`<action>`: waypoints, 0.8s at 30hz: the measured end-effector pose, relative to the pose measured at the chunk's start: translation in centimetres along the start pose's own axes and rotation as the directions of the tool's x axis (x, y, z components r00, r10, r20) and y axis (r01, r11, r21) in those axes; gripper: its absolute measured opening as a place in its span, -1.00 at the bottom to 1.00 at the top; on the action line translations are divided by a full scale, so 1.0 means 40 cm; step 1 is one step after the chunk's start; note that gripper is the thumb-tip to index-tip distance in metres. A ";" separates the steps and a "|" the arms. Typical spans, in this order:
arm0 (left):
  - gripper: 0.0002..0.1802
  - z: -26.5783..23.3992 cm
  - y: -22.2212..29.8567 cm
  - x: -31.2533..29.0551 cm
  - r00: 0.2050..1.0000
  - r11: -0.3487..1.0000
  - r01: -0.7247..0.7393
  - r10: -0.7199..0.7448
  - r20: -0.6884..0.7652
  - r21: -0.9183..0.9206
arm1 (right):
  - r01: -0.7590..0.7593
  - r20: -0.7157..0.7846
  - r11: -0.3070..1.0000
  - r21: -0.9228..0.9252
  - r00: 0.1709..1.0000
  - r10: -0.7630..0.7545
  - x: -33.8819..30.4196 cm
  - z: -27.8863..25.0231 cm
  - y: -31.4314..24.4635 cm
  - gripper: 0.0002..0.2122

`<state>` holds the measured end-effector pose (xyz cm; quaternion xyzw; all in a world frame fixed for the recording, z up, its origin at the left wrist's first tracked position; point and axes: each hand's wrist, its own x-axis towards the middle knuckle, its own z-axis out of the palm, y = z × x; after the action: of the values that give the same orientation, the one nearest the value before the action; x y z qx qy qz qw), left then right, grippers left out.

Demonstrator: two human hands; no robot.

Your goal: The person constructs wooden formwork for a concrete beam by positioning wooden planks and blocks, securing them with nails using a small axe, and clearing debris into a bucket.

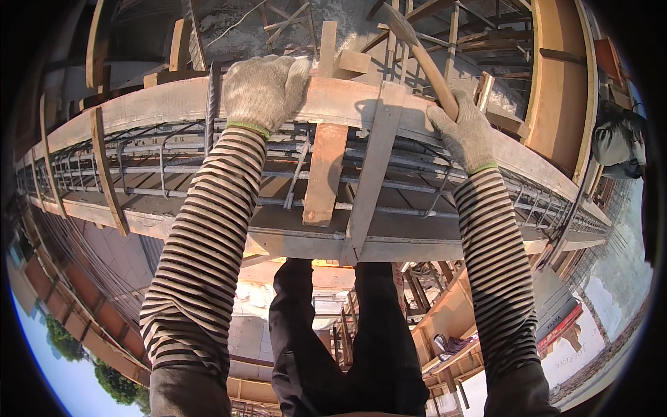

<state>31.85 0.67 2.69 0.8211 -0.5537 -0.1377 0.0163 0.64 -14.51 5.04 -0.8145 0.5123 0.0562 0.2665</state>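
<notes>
My left hand [264, 90], in a grey knit glove, is closed over the top edge of the far formwork board [167, 103]. Just left of it a ribbed steel bar [211, 111] stands upright against that board. My right hand [467, 135], gloved likewise, grips the wooden handle of a hammer [436, 75]; the hammer's head is raised beyond the board, up and to the left. Between my hands a wooden batten [375, 167] spans both formwork sides. Beside it a shorter wood piece [325, 174] hangs over the steel cage.
A rebar cage [278, 156] runs lengthwise inside the formwork trough. The near formwork board [299, 244] is just in front of my legs [313, 333]. Timber props [451, 42] and a lower level show beyond. At far right is another person's gloved hand [636, 142].
</notes>
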 end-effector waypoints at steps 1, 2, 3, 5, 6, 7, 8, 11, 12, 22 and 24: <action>-0.38 -0.004 0.016 0.011 0.994 0.999 0.032 -0.031 0.105 -0.014 | -0.022 0.012 1.000 -0.017 1.000 0.022 -0.007 0.004 0.007 -0.43; -0.39 -0.031 0.031 0.028 0.977 0.998 0.068 -0.063 0.202 -0.015 | -0.036 0.018 0.999 -0.029 0.999 0.036 -0.004 0.005 0.008 -0.43; -0.39 -0.042 0.043 0.044 0.950 0.994 0.105 -0.097 0.297 -0.012 | -0.048 0.026 0.998 -0.041 0.998 0.049 0.000 0.006 0.010 -0.43; -0.39 0.030 -0.002 0.039 0.997 0.997 -0.068 0.067 0.031 0.027 | -0.065 0.038 0.998 -0.027 0.997 0.066 0.001 0.004 0.014 -0.43; -0.39 0.043 -0.013 0.038 0.990 0.991 -0.123 0.126 -0.071 0.047 | -0.042 0.021 0.999 -0.028 0.999 0.043 0.004 0.004 0.020 -0.43; -0.39 0.051 -0.017 0.040 0.968 0.982 -0.178 0.187 -0.168 0.069 | -0.023 0.005 0.999 -0.032 1.000 0.023 0.004 0.008 0.026 -0.44; -0.38 0.014 0.005 0.042 0.998 1.000 -0.020 0.021 0.065 -0.011 | -0.026 0.011 0.999 -0.027 1.000 0.027 0.002 0.007 0.028 -0.45; -0.35 -0.022 0.032 0.036 0.962 0.995 0.103 -0.100 0.254 0.001 | -0.029 0.023 1.000 -0.005 0.999 0.029 -0.002 0.008 0.017 -0.47; -0.31 -0.005 0.025 0.038 0.977 0.996 0.089 -0.087 0.196 -0.002 | -0.032 0.019 0.999 0.005 0.999 0.032 -0.007 0.008 0.012 -0.47; -0.21 0.028 0.005 0.035 0.995 0.996 0.070 -0.074 0.069 0.048 | 0.006 -0.036 0.998 0.064 0.999 -0.003 -0.017 0.033 0.030 -0.57; -0.18 0.023 0.009 0.034 0.987 0.992 0.112 -0.118 0.106 0.053 | 0.011 -0.028 0.997 0.079 1.000 -0.009 -0.021 0.035 0.030 -0.61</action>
<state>31.77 -0.59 1.59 0.8431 -0.5086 -0.1699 -0.0413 -0.54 -13.56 3.69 -0.8065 0.5137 0.0232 0.2918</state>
